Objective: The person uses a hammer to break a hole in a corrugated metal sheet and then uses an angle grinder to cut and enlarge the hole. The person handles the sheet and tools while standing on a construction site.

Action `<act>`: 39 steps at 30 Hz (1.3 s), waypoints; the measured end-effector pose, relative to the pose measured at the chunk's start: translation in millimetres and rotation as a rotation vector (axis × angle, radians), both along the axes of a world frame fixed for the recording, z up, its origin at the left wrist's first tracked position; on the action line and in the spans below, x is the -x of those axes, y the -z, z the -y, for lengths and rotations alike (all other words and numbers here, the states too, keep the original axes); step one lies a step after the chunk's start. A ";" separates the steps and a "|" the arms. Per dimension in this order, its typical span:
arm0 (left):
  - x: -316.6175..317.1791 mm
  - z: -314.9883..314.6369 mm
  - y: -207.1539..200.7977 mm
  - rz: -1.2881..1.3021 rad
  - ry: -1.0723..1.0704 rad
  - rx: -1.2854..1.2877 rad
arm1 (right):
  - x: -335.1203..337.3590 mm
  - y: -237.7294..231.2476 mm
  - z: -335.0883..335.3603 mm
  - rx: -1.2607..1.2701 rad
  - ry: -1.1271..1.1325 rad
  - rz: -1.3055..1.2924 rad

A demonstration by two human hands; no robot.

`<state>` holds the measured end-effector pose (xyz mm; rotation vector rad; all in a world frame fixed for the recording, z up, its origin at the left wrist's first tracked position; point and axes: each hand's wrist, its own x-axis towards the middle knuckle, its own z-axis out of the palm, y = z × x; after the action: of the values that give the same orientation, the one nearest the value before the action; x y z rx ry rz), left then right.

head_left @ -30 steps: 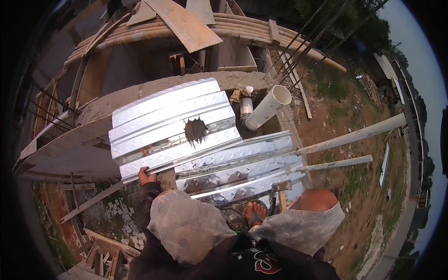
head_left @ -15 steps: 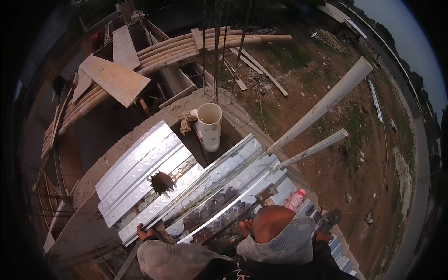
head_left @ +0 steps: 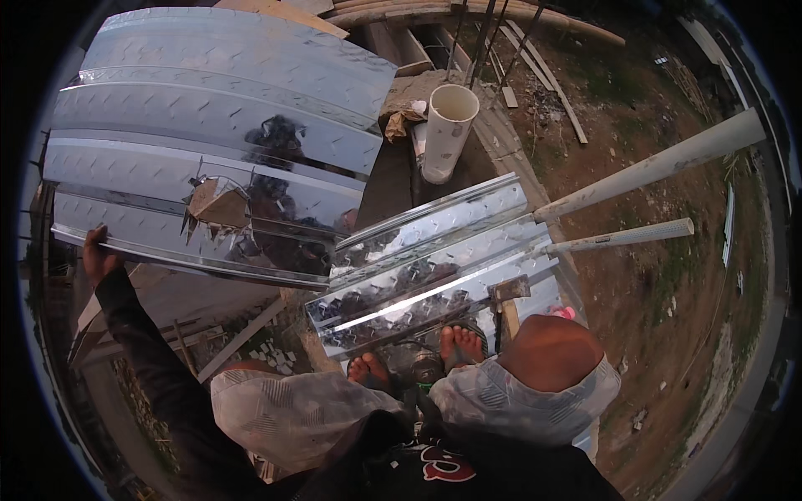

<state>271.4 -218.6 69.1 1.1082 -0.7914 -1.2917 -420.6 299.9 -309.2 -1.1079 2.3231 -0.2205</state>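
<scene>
My left hand (head_left: 99, 257) grips the near left edge of a shiny ribbed metal decking sheet (head_left: 309, 104), its fingers closed round the rim. The sheet is raised and tilted, with its left side up. A ragged hole with bent-out metal points is cut through it, and planks show through the opening. My right hand is out of view. Beside the lifted sheet a second ribbed metal sheet (head_left: 434, 271) lies flat, under my bare feet (head_left: 462, 344). A hammer (head_left: 511, 290) with a wooden handle rests on it near my right knee.
A wide white pipe (head_left: 452, 138) stands upright beyond the sheets, with crumpled brown paper (head_left: 399, 125) beside it. Two pale pipes, a long one (head_left: 660, 163) and a shorter one (head_left: 622, 236), stick out to the right. Steel bars (head_left: 487, 42) rise behind; the ground drops away at right.
My left hand has moved left and up, lifting and tilting the holed sheet away from the flat one. My right hand, earlier at an angle grinder on the right, has left the view with it.
</scene>
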 end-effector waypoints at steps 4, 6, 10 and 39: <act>90.4 74.8 -74.4 0.144 0.206 0.010 | -15.2 13.6 36.6 -0.079 -0.244 -0.129; 154.9 84.2 -70.9 0.256 0.164 0.003 | -15.8 23.0 44.4 -0.083 -0.305 -0.183; 220.5 129.2 -21.7 0.376 0.123 0.025 | -15.7 22.6 46.2 -0.018 -0.336 -0.268; 359.2 98.7 207.5 1.696 0.342 0.660 | -13.4 -64.5 78.3 -0.438 -0.391 -0.027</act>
<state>-87.8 -317.4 -138.4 1.3545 -2.4725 0.0699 -407.2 221.5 -244.8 -1.2978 1.9860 0.4298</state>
